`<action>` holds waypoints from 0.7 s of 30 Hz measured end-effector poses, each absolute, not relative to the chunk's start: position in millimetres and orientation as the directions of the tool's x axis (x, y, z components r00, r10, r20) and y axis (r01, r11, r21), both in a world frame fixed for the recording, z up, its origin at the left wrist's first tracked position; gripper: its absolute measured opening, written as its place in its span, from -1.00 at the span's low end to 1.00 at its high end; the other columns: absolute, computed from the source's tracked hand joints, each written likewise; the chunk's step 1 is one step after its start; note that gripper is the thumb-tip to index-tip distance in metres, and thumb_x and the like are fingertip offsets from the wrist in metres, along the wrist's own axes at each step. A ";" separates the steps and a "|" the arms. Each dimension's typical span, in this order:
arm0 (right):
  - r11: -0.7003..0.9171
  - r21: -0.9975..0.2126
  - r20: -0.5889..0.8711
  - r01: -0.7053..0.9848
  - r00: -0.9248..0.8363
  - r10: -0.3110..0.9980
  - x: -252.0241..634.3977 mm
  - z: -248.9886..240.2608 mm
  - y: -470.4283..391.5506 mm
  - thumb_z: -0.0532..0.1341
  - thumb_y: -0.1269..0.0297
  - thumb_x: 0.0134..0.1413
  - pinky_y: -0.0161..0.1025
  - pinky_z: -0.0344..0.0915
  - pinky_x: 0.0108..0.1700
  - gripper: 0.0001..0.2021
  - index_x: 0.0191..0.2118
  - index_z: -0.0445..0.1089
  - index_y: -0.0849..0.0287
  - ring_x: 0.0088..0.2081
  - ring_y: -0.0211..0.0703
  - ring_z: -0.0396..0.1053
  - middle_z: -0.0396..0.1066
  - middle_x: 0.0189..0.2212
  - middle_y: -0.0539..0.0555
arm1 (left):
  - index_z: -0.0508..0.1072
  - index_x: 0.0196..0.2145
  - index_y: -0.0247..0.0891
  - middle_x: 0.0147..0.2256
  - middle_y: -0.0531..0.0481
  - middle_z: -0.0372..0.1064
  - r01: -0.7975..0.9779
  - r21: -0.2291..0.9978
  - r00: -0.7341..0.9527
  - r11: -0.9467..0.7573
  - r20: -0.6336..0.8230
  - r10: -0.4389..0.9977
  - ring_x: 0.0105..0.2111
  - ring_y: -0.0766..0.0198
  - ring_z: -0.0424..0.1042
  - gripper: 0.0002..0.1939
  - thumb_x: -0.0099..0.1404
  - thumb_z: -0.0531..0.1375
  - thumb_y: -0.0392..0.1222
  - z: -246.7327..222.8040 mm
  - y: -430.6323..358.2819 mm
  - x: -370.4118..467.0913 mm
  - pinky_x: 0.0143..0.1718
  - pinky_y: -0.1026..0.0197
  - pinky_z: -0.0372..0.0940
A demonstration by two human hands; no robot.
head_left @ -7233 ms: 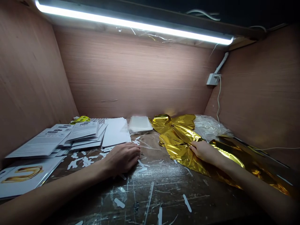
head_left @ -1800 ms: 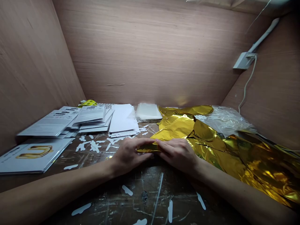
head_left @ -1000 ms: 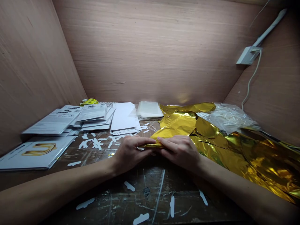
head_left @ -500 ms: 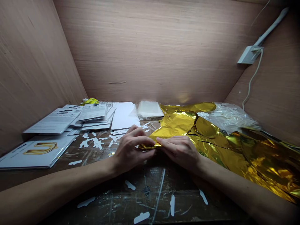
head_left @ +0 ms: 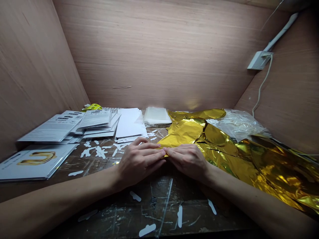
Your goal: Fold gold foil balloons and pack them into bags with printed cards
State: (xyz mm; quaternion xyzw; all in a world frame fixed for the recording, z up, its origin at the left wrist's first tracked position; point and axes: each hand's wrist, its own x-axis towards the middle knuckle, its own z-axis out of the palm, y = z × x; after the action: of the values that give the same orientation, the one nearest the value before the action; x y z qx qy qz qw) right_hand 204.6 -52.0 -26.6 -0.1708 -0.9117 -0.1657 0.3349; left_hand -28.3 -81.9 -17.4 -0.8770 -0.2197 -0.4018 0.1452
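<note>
A shiny gold foil balloon [head_left: 183, 132] lies flat and creased in the middle of the table, its near end folded. My left hand [head_left: 139, 156] covers that fold from the left, fingers together and closed over the foil. From the right, my right hand [head_left: 188, 159] presses on the same edge with its fingers bunched. The fingertips of both hands meet at the fold, which they mostly hide. More gold foil balloons [head_left: 274, 169] spread out to the right, beside my right forearm.
Printed cards [head_left: 37, 161], one picturing a gold U, are stacked at left. White sheets [head_left: 131, 122] and clear plastic sleeves [head_left: 157, 116] sit at the back. White paper cut-outs [head_left: 147, 229] are scattered about. A plastic bag [head_left: 239, 122] lies back right, below a wall socket [head_left: 259, 60].
My left hand has rolled from a pinch at the folded edge to lying over it, hiding the fold. My right hand keeps its place on the foil. The view has shifted slightly.
</note>
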 end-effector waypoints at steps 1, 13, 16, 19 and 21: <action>0.887 0.193 0.666 0.419 -0.720 0.195 204.3 -26.6 -51.9 0.15 0.38 0.37 -0.22 0.43 -0.29 -0.82 -0.03 0.48 0.23 -0.28 -0.14 0.61 0.62 -0.12 0.06 | 0.57 -0.13 -0.21 -0.14 0.00 0.63 0.500 -0.101 0.582 -0.860 0.774 0.248 -0.10 0.22 0.61 -0.87 0.37 0.28 -0.23 -17.7 -81.9 -28.1 0.00 0.11 0.29; 0.880 0.161 0.613 0.448 -0.744 0.266 204.3 -28.9 -52.7 0.14 0.36 0.37 -0.31 0.43 -0.22 -0.78 0.00 0.50 0.13 -0.30 -0.20 0.59 0.63 -0.21 0.08 | 0.57 -0.18 -0.22 -0.22 0.02 0.64 0.471 -0.042 0.574 -0.881 0.773 0.270 -0.18 0.29 0.63 -0.93 0.37 0.28 -0.28 -21.5 -80.0 -26.5 -0.10 0.18 0.31; 0.888 0.161 0.621 0.431 -0.743 0.248 204.5 -28.4 -52.5 0.14 0.36 0.37 -0.30 0.44 -0.20 -0.77 0.01 0.50 0.15 -0.27 -0.20 0.60 0.62 -0.14 0.07 | 0.56 -0.18 -0.24 -0.21 0.01 0.64 0.459 -0.068 0.583 -0.886 0.776 0.242 -0.18 0.29 0.63 -0.92 0.37 0.27 -0.29 -20.8 -81.1 -26.0 -0.10 0.17 0.33; 0.886 0.176 0.641 0.430 -0.733 0.229 206.7 -26.4 -50.0 0.17 0.36 0.36 -0.28 0.45 -0.21 -0.78 0.02 0.49 0.18 -0.24 -0.18 0.61 0.61 -0.10 0.04 | 0.55 -0.17 -0.24 -0.18 0.00 0.64 0.465 -0.112 0.594 -0.878 0.775 0.215 -0.21 0.29 0.63 -0.92 0.38 0.26 -0.30 -19.5 -82.3 -25.1 -0.11 0.17 0.34; 0.873 0.195 0.642 0.446 -0.731 0.231 209.3 -25.0 -47.3 0.18 0.36 0.34 -0.26 0.44 -0.24 -0.79 0.01 0.49 0.18 -0.25 -0.17 0.61 0.62 -0.12 0.03 | 0.56 -0.17 -0.26 -0.19 -0.01 0.64 0.479 -0.172 0.612 -0.861 0.768 0.187 -0.20 0.26 0.63 -0.91 0.38 0.26 -0.30 -18.4 -82.5 -24.7 -0.11 0.15 0.35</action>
State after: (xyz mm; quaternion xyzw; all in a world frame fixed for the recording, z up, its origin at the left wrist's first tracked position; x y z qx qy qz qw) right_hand 209.3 -47.3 -25.0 -0.1851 -0.9146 -0.1706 0.3165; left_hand -24.7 -82.5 -18.4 -0.8789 -0.1893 -0.3975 0.1837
